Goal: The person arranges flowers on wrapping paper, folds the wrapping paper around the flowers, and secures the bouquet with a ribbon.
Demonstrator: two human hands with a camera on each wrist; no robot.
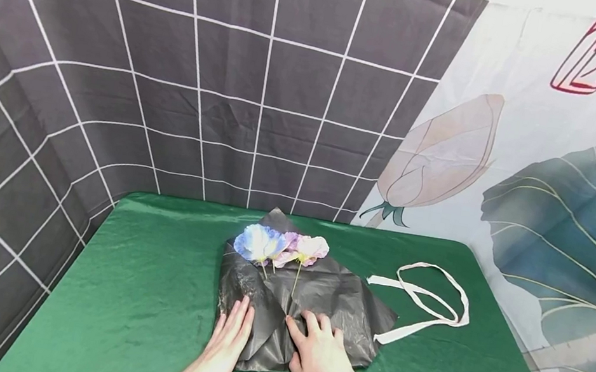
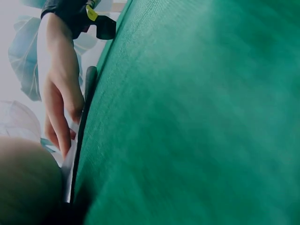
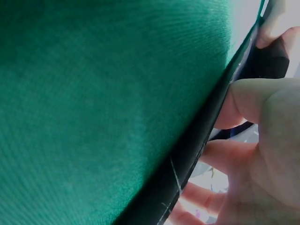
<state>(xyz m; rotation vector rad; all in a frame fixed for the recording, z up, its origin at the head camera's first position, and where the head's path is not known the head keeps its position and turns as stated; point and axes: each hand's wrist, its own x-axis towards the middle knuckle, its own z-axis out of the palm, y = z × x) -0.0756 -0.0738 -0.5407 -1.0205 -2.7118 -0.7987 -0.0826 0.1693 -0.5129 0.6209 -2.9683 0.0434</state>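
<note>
A sheet of black wrapping paper [image 1: 339, 295], creased and partly folded, lies on the green cloth. Artificial flowers rest on it: a blue one [image 1: 256, 243] and pink-purple ones [image 1: 308, 249], their thin stems pointing toward me. My left hand [image 1: 224, 342] lies with straight fingers along the paper's left edge. On the front part of the paper, my right hand [image 1: 322, 353] presses down with spread fingertips. In the right wrist view, the fingers [image 3: 229, 154] touch the black paper close to its folded edge. Neither hand grips anything.
A loose white ribbon [image 1: 432, 296] curls on the green tablecloth [image 1: 143, 291] to the right, one end close to the paper. Behind the table hang a dark grid-patterned cloth [image 1: 222, 72] and a white cloth with painted lotus leaves [image 1: 589, 210].
</note>
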